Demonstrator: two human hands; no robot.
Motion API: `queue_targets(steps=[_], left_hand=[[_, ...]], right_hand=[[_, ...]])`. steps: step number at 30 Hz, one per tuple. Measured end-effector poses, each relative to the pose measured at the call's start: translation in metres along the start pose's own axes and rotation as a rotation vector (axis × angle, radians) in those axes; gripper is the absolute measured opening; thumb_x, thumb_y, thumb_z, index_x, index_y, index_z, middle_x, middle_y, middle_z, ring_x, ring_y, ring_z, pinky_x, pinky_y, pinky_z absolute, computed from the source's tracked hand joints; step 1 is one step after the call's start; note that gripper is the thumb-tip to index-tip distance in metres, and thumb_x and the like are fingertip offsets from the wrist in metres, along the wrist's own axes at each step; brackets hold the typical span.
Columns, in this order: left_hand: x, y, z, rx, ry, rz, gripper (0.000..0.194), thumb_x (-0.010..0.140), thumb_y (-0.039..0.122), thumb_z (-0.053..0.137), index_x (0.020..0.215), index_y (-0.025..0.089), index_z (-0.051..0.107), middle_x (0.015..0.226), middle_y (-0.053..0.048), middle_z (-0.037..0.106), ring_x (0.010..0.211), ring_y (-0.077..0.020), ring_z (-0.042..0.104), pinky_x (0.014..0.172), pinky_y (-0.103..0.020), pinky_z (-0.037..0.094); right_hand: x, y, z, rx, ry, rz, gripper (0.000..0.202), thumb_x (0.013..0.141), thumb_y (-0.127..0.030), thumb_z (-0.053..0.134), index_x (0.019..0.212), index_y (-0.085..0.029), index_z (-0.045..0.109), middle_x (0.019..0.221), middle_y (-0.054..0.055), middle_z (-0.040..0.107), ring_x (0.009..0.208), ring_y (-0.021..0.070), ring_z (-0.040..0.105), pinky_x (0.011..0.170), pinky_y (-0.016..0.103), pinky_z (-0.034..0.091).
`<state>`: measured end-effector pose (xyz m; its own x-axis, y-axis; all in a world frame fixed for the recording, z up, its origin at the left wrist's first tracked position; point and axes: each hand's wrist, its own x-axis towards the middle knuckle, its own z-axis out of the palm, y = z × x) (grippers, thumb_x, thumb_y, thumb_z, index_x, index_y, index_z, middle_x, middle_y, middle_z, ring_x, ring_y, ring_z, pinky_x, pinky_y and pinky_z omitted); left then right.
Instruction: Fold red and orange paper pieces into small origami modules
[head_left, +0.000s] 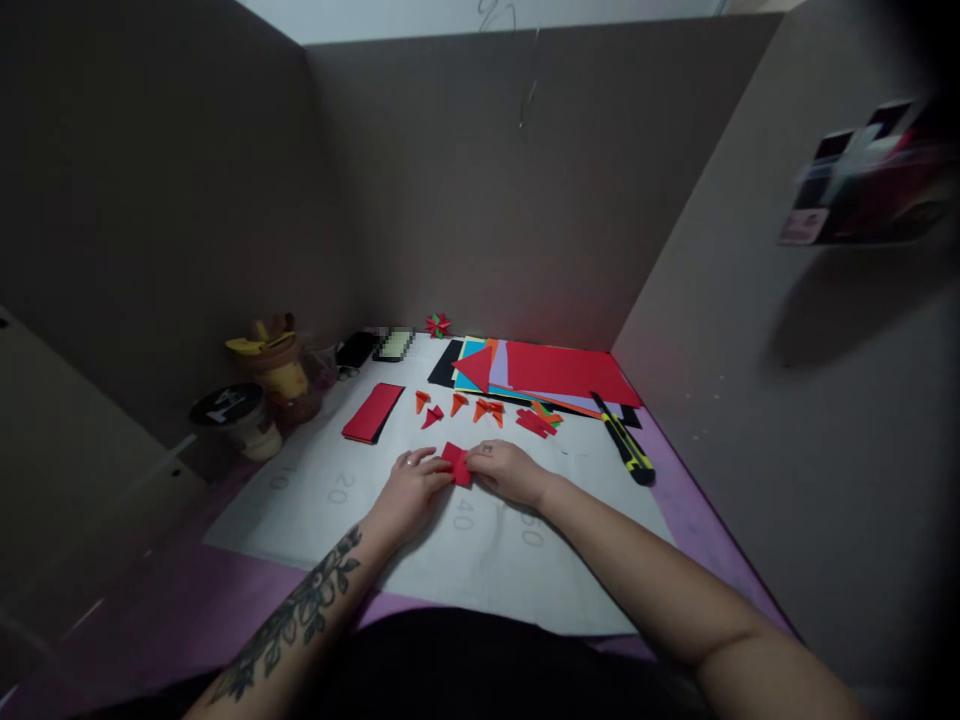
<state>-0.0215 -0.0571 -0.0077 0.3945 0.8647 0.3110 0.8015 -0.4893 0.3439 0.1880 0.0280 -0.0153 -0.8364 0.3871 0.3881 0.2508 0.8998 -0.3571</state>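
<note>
A small folded piece of red paper [457,465] lies on the white sheet [420,570], between my two hands. My left hand [412,485] holds its left edge with the fingertips. On its right edge, the fingers of my right hand [506,470] are pressed together. Just beyond are small folded orange pieces [489,411], a small folded red piece [433,416] and a cluster of flat red pieces [536,423]. A stack of red paper rectangles [373,412] lies to the left of them.
Large coloured sheets [570,372] lie at the back, with a yellow-black cutter [626,440] at the right. A lidded cup [244,420], a pot [277,370] and a phone [394,344] stand or lie left. A paper star [438,325] sits by the grey partition [480,180].
</note>
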Motion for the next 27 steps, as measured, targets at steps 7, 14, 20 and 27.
queue_targets(steps=[7,14,20,27], left_hand=[[-0.008,0.015,-0.005,0.154,-0.103,0.023,0.042,0.082,0.007,0.046,0.116,0.028,0.059,0.113,-0.005,0.063,0.108,-0.0252,0.049,0.092,-0.045,0.036],[-0.006,0.022,-0.004,0.178,-0.126,0.035,0.034,0.083,0.008,0.044,0.109,0.021,0.062,0.098,-0.008,0.063,0.095,-0.0216,0.052,0.082,-0.034,0.043],[-0.007,0.024,-0.004,0.143,-0.125,0.017,0.035,0.083,0.008,0.044,0.111,0.020,0.061,0.099,-0.008,0.061,0.094,-0.0214,0.051,0.080,-0.033,0.045],[-0.007,0.023,-0.004,0.122,-0.128,0.004,0.036,0.081,0.007,0.043,0.110,0.019,0.061,0.099,-0.008,0.062,0.093,-0.0217,0.052,0.080,-0.033,0.045]], right_hand=[[0.002,0.001,-0.004,0.176,0.063,0.077,0.025,0.074,-0.005,0.051,0.087,-0.022,0.064,0.088,0.006,0.067,0.086,0.0202,0.057,0.080,0.034,0.045],[0.004,0.008,-0.002,0.209,0.070,0.107,0.017,0.077,-0.008,0.053,0.076,-0.021,0.064,0.086,0.005,0.067,0.086,0.0190,0.058,0.083,0.036,0.044],[0.006,0.008,-0.005,0.278,0.052,0.129,0.008,0.075,-0.014,0.062,0.077,-0.021,0.065,0.088,0.004,0.067,0.090,0.0187,0.058,0.085,0.035,0.043],[0.014,0.008,0.001,0.289,0.054,0.211,0.008,0.077,-0.016,0.062,0.071,-0.020,0.066,0.077,0.001,0.064,0.079,0.0164,0.056,0.079,0.031,0.041]])
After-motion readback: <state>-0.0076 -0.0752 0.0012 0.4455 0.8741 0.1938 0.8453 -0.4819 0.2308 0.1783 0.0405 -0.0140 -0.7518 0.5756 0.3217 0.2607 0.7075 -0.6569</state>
